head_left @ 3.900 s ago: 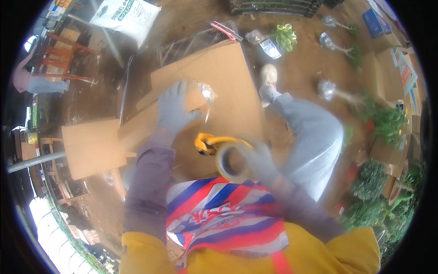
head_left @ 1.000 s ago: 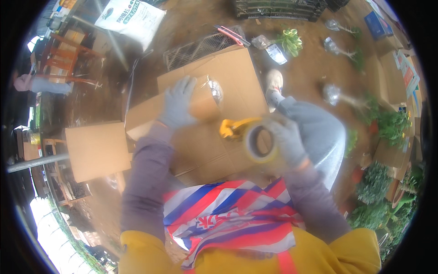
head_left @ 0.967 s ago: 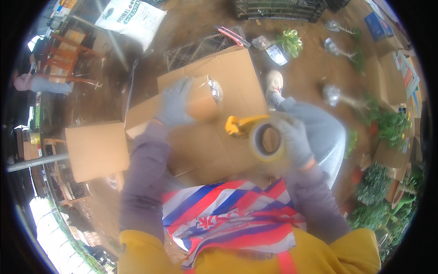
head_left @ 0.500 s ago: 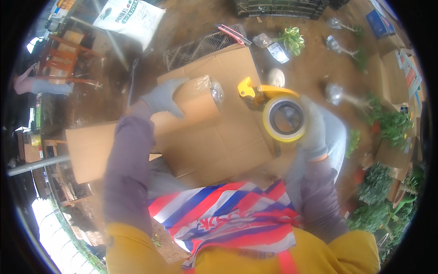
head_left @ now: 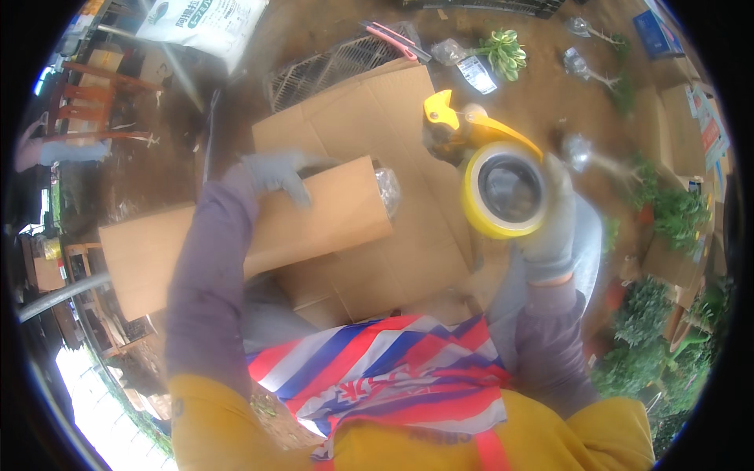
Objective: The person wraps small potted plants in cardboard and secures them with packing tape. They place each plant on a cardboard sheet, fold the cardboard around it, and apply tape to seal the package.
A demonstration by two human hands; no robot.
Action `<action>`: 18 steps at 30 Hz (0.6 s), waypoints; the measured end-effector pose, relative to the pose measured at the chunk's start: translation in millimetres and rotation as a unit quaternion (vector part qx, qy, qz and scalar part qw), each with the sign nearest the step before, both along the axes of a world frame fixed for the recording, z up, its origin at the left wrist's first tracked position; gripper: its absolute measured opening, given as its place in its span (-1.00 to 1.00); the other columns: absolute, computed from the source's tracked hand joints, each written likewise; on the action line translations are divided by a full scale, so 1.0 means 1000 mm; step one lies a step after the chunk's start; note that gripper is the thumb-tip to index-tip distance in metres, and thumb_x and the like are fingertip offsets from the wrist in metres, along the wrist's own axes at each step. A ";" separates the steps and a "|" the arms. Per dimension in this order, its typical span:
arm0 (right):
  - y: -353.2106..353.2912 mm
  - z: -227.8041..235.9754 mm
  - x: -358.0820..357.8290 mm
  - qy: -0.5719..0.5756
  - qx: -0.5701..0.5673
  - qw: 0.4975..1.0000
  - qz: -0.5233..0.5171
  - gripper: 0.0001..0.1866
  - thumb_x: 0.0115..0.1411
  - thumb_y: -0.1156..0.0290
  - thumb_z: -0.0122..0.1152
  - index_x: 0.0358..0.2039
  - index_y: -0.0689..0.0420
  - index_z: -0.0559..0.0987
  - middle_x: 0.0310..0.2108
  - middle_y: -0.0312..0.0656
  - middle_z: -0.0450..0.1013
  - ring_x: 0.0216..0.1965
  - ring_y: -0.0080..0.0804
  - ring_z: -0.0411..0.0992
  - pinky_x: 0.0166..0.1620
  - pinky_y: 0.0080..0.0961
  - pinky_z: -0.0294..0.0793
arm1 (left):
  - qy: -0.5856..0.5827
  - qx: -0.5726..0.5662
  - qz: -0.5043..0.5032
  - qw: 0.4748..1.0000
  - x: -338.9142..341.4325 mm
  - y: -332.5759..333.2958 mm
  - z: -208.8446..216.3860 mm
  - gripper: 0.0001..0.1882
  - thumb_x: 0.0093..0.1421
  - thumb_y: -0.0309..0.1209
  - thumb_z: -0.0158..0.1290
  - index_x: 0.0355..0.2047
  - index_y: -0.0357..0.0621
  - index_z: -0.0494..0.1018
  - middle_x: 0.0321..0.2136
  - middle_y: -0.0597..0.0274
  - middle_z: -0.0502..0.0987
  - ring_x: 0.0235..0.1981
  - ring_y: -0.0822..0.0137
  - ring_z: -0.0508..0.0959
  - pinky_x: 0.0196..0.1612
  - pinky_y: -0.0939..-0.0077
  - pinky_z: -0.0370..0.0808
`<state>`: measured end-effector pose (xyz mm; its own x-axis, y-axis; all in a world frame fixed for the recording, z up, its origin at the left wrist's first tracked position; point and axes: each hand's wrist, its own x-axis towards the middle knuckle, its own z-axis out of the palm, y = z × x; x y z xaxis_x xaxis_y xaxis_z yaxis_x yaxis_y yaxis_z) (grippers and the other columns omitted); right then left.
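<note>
My left hand (head_left: 279, 174), in a grey glove, grips the upper edge of a long narrow cardboard carton (head_left: 322, 216), its fingers bent over the top. Clear crinkled plastic (head_left: 386, 192) pokes out of the carton's right end. Beneath the carton lies a larger flattened cardboard sheet (head_left: 408, 267). To the right, my gloved right hand (head_left: 551, 231) is closed around a yellow tape dispenser (head_left: 503, 135) with a big tape roll (head_left: 471, 200). The dispenser is held apart from the carton, its cutting head to the upper left.
Beyond the cardboard are a black plastic crate (head_left: 314, 85), a pink-handled tool (head_left: 393, 38), and a leafy plant (head_left: 503, 55). Several plants with wrapped roots lie on the right. A white sack (head_left: 208, 31) and a metal pole (head_left: 63, 297) are on the left.
The carton has turned in my left hand, and the taped patch near its right end no longer shows. The tape dispenser has shifted slightly right and tilted.
</note>
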<state>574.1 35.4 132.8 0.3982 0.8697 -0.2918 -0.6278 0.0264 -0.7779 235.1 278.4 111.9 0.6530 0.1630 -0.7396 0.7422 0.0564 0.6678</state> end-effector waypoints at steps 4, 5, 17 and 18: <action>0.001 -0.010 0.002 -0.027 -0.013 1.000 0.001 -0.65 0.49 0.24 -0.07 0.05 0.23 0.50 -0.06 -0.20 0.52 -0.03 -0.47 0.47 0.03 -0.48 0.49 | -0.031 0.169 0.066 0.983 0.015 -0.023 0.034 -0.12 0.00 -0.37 0.29 0.35 -0.25 0.25 0.23 -0.06 0.42 0.24 0.19 0.41 0.31 0.39 0.28; 0.001 -0.013 0.001 -0.041 -0.021 0.999 -0.011 -0.65 0.48 0.25 -0.06 0.07 0.24 0.50 -0.06 -0.21 0.52 -0.03 -0.48 0.47 0.03 -0.48 0.49 | -0.092 0.307 0.016 0.947 0.023 -0.043 0.040 -0.14 0.06 -0.30 0.27 0.36 -0.26 0.23 0.25 -0.09 0.39 0.26 0.09 0.39 0.34 0.29 0.26; 0.000 -0.018 -0.017 -0.158 -0.036 0.987 -0.008 -0.65 0.46 0.28 -0.01 0.05 0.27 0.53 -0.17 -0.28 0.54 -0.13 -0.56 0.48 -0.07 -0.59 0.49 | 0.072 0.745 0.009 0.663 0.031 -0.170 -0.036 0.24 -0.29 0.06 0.44 0.36 -0.25 0.15 0.37 0.01 0.17 0.40 -0.01 0.13 0.40 -0.08 0.02; 0.004 -0.018 -0.019 -0.087 -0.018 0.996 -0.016 -0.66 0.45 0.29 -0.01 0.04 0.27 0.54 -0.18 -0.29 0.54 -0.14 -0.57 0.48 -0.07 -0.61 0.48 | 0.087 0.731 0.016 0.676 0.033 -0.167 -0.033 0.25 -0.29 0.06 0.44 0.36 -0.25 0.14 0.36 0.01 0.18 0.40 0.00 0.13 0.41 -0.07 0.02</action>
